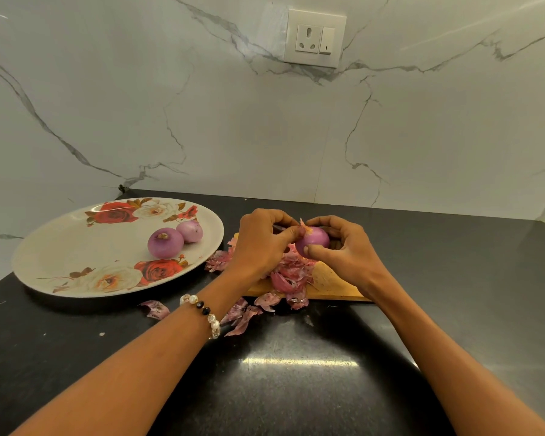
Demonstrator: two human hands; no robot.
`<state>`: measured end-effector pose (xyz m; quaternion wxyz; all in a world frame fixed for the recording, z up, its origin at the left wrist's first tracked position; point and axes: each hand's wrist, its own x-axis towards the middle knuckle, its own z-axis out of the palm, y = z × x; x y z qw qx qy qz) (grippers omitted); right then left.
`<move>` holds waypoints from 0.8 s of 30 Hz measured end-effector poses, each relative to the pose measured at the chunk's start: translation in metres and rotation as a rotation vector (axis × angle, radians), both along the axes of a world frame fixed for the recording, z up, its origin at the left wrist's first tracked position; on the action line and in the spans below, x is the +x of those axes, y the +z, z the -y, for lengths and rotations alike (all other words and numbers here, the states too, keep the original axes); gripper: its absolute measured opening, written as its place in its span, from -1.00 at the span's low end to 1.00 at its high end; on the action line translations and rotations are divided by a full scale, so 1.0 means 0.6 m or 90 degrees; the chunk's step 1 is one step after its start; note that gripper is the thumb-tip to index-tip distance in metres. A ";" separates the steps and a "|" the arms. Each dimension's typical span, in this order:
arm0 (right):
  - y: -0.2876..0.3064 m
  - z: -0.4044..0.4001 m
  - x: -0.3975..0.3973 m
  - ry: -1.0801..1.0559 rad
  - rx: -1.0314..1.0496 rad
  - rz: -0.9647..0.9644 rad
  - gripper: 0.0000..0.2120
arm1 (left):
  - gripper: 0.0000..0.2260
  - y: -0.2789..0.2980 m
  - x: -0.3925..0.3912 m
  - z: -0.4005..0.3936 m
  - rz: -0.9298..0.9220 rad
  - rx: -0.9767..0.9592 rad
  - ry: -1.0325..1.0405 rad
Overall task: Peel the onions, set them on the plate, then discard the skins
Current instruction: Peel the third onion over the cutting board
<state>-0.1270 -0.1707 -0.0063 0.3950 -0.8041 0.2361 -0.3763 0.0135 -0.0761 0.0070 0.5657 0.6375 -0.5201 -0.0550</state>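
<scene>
My right hand [343, 247] grips a purple onion [315, 242] above the wooden cutting board [337, 286]. My left hand [261, 243] pinches a strip of skin [302, 228] at the onion's top. Two peeled onions, one larger [165, 243] and one smaller [189, 231], lie side by side on the floral plate [76, 247] at the left. A heap of purple skins [288, 272] covers the board under my hands.
More skin scraps [243, 316] and one loose piece [156, 309] lie on the black counter [296, 388] in front of the board. A marble wall with a socket [314, 37] stands behind. Something dark lies behind the onion, mostly hidden.
</scene>
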 end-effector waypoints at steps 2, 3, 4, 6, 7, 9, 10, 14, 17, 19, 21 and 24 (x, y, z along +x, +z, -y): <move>-0.001 0.001 0.000 0.000 0.000 0.004 -0.56 | -0.89 -0.001 -0.001 0.001 0.019 0.001 -0.001; 0.000 0.001 -0.001 0.001 0.002 0.006 -0.56 | -0.88 -0.002 -0.001 0.002 0.030 0.002 0.003; 0.000 0.001 0.000 0.002 0.005 0.008 -0.56 | -0.87 -0.003 -0.002 0.003 0.038 0.004 0.010; -0.001 0.003 0.002 -0.002 0.009 0.012 -0.57 | -0.88 -0.004 -0.004 0.005 0.012 -0.002 0.019; -0.002 0.004 0.002 -0.011 0.015 0.017 -0.59 | -0.89 -0.004 -0.005 0.005 -0.042 -0.011 0.011; -0.003 0.007 0.001 -0.025 0.041 0.037 -0.61 | -0.91 -0.001 -0.006 0.005 -0.178 -0.029 -0.025; -0.002 0.009 0.000 -0.025 0.052 0.046 -0.60 | -0.91 0.001 -0.006 0.005 -0.218 -0.030 -0.037; 0.002 0.006 -0.002 -0.008 0.056 0.051 -0.57 | -0.89 0.003 -0.010 0.003 -0.262 -0.012 -0.042; -0.001 0.003 0.000 -0.003 0.043 0.043 -0.55 | -0.85 0.002 -0.010 0.003 -0.232 -0.003 -0.022; -0.001 0.003 -0.001 -0.001 0.032 0.037 -0.54 | -0.88 0.003 -0.008 0.002 -0.196 -0.012 -0.006; -0.001 0.005 -0.001 0.000 0.021 0.035 -0.55 | -0.91 0.006 -0.009 -0.002 -0.139 -0.027 -0.003; -0.001 0.005 -0.001 0.001 -0.004 0.029 -0.54 | -0.85 0.006 -0.011 -0.005 -0.047 -0.024 -0.009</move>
